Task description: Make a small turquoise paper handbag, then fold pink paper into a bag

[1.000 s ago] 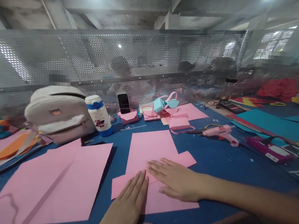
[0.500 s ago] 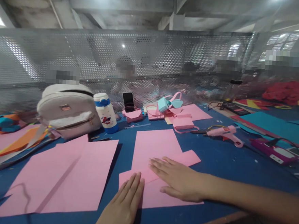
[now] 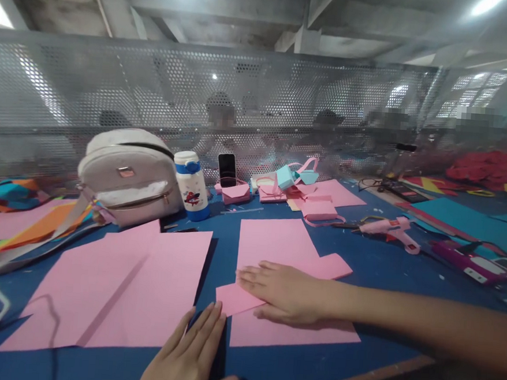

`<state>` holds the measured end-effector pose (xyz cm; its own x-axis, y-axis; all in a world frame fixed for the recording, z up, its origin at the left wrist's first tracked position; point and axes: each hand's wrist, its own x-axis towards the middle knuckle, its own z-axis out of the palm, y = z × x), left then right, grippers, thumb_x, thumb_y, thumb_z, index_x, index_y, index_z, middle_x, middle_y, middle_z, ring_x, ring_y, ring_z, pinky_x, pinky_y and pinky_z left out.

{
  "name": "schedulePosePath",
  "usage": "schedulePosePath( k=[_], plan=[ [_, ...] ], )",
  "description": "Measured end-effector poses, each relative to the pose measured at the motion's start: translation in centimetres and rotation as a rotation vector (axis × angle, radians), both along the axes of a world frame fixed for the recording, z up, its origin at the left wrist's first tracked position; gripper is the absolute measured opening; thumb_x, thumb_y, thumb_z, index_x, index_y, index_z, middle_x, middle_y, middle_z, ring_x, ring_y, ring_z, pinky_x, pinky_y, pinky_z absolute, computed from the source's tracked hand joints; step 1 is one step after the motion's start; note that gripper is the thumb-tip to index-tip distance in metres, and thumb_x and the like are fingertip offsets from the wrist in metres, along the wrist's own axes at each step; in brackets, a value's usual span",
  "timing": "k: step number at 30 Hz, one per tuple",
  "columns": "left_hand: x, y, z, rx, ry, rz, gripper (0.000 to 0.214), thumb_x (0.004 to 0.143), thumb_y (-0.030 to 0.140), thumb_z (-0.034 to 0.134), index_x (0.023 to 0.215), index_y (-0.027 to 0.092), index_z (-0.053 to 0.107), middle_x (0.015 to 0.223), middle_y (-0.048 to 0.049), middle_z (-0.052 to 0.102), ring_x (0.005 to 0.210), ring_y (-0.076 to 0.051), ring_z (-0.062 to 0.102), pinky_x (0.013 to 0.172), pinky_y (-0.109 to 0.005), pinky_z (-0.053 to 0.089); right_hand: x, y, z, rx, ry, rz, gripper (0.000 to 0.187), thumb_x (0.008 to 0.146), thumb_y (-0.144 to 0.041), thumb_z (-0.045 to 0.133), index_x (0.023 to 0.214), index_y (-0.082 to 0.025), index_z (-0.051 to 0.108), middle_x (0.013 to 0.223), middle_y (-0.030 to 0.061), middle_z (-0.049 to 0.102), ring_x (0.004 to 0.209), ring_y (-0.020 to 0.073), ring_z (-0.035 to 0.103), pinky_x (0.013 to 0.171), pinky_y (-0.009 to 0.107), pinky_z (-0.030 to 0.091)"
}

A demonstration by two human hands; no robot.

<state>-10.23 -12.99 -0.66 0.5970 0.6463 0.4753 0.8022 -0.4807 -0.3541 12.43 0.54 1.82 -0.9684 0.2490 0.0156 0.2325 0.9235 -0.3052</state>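
Observation:
My right hand (image 3: 287, 293) lies flat, fingers stretched to the left, pressing a folded strip of pink paper (image 3: 239, 299). The strip slants across a larger pink sheet (image 3: 276, 238) on the blue table, and its right end sticks out past the forearm. Part of the strip is hidden beneath the hand. At the strip's left end is my left hand (image 3: 190, 347), fingers extended and slightly apart, its fingertips by the paper's lower left corner. Whether those fingertips touch the paper I cannot tell. Neither hand grips anything.
More pink sheets (image 3: 142, 298) lie to the left. Behind stand a pale backpack (image 3: 128, 175), a bottle (image 3: 191, 188), a phone (image 3: 226, 169) and small pink paper bags (image 3: 236, 193). On the right are a pink glue gun (image 3: 392, 230), a purple device (image 3: 469, 262) and blue sheets (image 3: 463, 222).
My right hand has slid left along the strip. My left hand has drawn back down and left, off the strip's left part. The whole view has shifted slightly.

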Motion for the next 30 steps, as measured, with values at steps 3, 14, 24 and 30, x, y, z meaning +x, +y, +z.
schedulePosePath(
  k=[3,14,24,30],
  plan=[
    [-0.3,-0.1,0.0,0.025,0.015,0.002,0.081,0.092,0.06,0.048,0.152,0.01,0.026,0.122,-0.0117,0.067,0.101,-0.022,0.071,0.079,-0.031,0.056,-1.5,0.1,-0.1,0.018,0.001,0.037,0.062,0.1,-0.045,0.037,0.15,-0.009,0.03,0.154,0.0153,0.033,0.145,0.0235,0.025,0.12,0.043,0.017],
    [-1.3,-0.2,-1.1,0.029,-0.084,-0.018,0.071,0.091,0.061,0.049,0.142,0.012,0.044,0.124,-0.0105,0.067,0.109,-0.023,0.067,0.09,-0.03,0.053,-5.2,-0.5,1.5,-0.002,-0.075,0.054,0.056,0.102,-0.038,0.034,0.148,-0.005,0.035,0.152,0.0146,0.037,0.146,0.0222,0.024,0.12,0.042,0.015],
    [-2.1,1.5,-1.2,0.051,0.003,-0.151,0.064,0.092,0.063,0.046,0.111,0.007,0.068,0.112,-0.0133,0.072,0.101,-0.025,0.069,0.087,-0.033,0.056,-1.5,-2.1,0.0,-0.168,-0.046,-0.159,0.069,0.099,-0.049,0.039,0.154,-0.012,0.018,0.159,0.0129,0.014,0.148,0.0234,0.012,0.122,0.045,0.01],
    [-3.2,1.4,-2.6,-0.04,-0.007,-0.158,0.061,0.095,0.056,0.046,0.133,0.009,0.056,0.129,-0.0109,0.064,0.115,-0.025,0.063,0.095,-0.033,0.054,1.7,-2.0,0.2,-0.176,-0.121,-0.345,0.07,0.099,-0.053,0.035,0.154,-0.014,0.017,0.16,0.0098,0.014,0.148,0.0245,0.011,0.122,0.046,0.009]
  ],
)
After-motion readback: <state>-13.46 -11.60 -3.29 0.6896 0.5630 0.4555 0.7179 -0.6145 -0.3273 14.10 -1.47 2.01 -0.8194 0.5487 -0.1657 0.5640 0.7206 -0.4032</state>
